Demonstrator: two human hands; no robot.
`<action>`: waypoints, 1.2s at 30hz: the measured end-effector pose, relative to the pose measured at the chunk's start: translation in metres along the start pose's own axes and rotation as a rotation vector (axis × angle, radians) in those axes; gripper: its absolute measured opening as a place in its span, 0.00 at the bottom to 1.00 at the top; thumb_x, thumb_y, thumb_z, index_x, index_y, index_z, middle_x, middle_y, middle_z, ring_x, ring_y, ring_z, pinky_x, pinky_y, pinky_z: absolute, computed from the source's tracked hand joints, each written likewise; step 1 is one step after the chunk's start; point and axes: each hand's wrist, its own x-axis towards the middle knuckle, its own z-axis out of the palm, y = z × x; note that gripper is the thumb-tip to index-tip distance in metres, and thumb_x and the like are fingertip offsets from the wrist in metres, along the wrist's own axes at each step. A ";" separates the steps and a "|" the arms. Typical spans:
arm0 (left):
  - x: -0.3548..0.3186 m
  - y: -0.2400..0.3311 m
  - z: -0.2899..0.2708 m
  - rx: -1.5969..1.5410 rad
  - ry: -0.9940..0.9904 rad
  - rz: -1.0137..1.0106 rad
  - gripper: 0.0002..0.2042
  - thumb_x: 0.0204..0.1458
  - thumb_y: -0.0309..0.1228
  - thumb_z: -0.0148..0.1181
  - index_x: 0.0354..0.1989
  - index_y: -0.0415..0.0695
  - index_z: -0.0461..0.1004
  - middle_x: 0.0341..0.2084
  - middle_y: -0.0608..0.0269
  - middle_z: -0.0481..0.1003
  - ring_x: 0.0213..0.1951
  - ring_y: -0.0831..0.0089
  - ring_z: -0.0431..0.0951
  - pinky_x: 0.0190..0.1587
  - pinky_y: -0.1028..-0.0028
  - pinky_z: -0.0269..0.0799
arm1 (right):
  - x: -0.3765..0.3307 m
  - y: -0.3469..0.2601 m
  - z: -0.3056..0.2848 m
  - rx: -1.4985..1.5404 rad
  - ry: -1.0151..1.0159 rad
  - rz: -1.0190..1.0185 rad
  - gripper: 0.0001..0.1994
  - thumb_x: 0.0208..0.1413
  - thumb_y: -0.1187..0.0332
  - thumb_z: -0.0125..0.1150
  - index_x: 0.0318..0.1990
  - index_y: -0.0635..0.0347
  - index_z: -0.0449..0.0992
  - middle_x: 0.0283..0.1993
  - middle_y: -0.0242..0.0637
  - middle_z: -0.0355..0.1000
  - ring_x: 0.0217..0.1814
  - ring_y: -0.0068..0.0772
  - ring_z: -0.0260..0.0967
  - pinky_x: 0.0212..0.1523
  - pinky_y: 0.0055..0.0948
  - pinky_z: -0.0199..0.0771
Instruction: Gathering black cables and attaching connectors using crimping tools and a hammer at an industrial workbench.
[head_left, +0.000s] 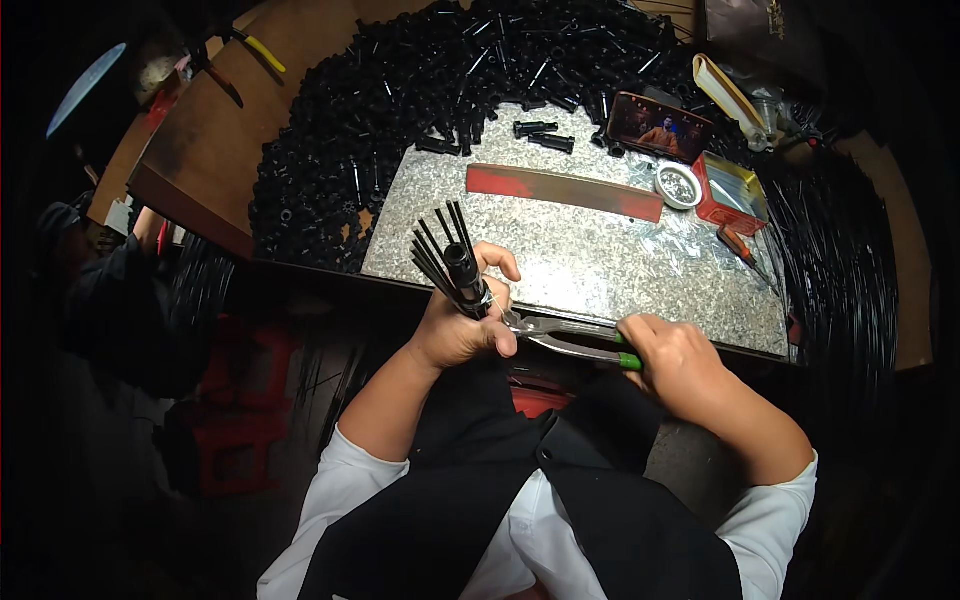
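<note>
My left hand [445, 335] is wrapped round a black tubular part [460, 262], held tilted near the table's front edge. Several thin black rods [428, 250] fan upward beside the tube in the same grip. My right hand [675, 362] grips pliers [575, 328] with green handle ends. Their jaws reach the left hand's thumb, close to the base of the black part, where a thin bright wire shows. Whether the jaws bite on the wire I cannot tell.
Behind the speckled tabletop [580, 255] rises a large heap of black parts [330, 130]. A red-brown strip [560, 192], white bowl [679, 186], red tin [732, 200], phone [660, 127] and screwdriver [745, 252] lie on it. Black rods [830, 250] fill the right side. Another person [130, 300] is at left.
</note>
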 end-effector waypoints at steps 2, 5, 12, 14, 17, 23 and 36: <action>0.001 0.001 0.001 0.004 -0.023 -0.003 0.43 0.18 0.51 0.76 0.41 0.41 0.57 0.14 0.79 0.61 0.20 0.88 0.61 0.23 0.85 0.53 | -0.003 -0.003 -0.008 -0.080 0.038 -0.011 0.12 0.44 0.72 0.63 0.36 0.60 0.67 0.29 0.44 0.68 0.29 0.49 0.70 0.28 0.41 0.70; 0.002 0.010 0.009 -0.075 -0.069 -0.075 0.41 0.16 0.47 0.80 0.36 0.46 0.56 0.14 0.80 0.58 0.19 0.88 0.57 0.23 0.84 0.51 | -0.006 -0.004 -0.014 -0.225 0.088 -0.029 0.10 0.46 0.71 0.61 0.35 0.60 0.67 0.28 0.42 0.65 0.26 0.45 0.69 0.26 0.39 0.69; 0.003 0.004 0.015 0.002 -0.162 -0.042 0.37 0.22 0.38 0.81 0.31 0.50 0.52 0.17 0.79 0.54 0.20 0.88 0.52 0.23 0.84 0.49 | -0.009 -0.010 -0.024 -0.385 0.143 -0.085 0.13 0.49 0.62 0.60 0.34 0.62 0.67 0.24 0.39 0.61 0.24 0.40 0.68 0.23 0.34 0.68; 0.004 0.002 0.015 0.052 -0.194 -0.027 0.35 0.26 0.34 0.81 0.30 0.50 0.52 0.17 0.78 0.55 0.20 0.87 0.53 0.23 0.84 0.49 | -0.011 -0.011 -0.024 -0.407 0.107 -0.080 0.13 0.49 0.63 0.60 0.34 0.62 0.67 0.24 0.39 0.62 0.25 0.40 0.68 0.24 0.34 0.68; 0.002 0.003 0.017 0.080 -0.170 -0.010 0.31 0.31 0.27 0.78 0.29 0.50 0.52 0.18 0.77 0.55 0.21 0.87 0.54 0.23 0.84 0.51 | -0.011 -0.010 -0.019 -0.405 0.056 -0.085 0.11 0.49 0.65 0.58 0.32 0.62 0.66 0.24 0.40 0.63 0.22 0.39 0.69 0.23 0.34 0.69; 0.007 0.003 0.020 -0.004 -0.096 0.035 0.33 0.32 0.44 0.78 0.31 0.50 0.53 0.18 0.77 0.56 0.22 0.87 0.54 0.24 0.83 0.51 | -0.007 -0.008 -0.008 -0.156 -0.029 -0.044 0.15 0.52 0.61 0.58 0.32 0.64 0.64 0.25 0.48 0.68 0.24 0.49 0.71 0.24 0.40 0.71; 0.004 0.020 0.000 -0.237 -0.061 0.196 0.26 0.44 0.55 0.62 0.30 0.45 0.60 0.14 0.70 0.60 0.16 0.82 0.58 0.20 0.80 0.58 | 0.001 0.004 -0.019 -0.141 0.509 -0.215 0.16 0.39 0.75 0.69 0.26 0.61 0.62 0.30 0.44 0.66 0.29 0.42 0.66 0.30 0.37 0.65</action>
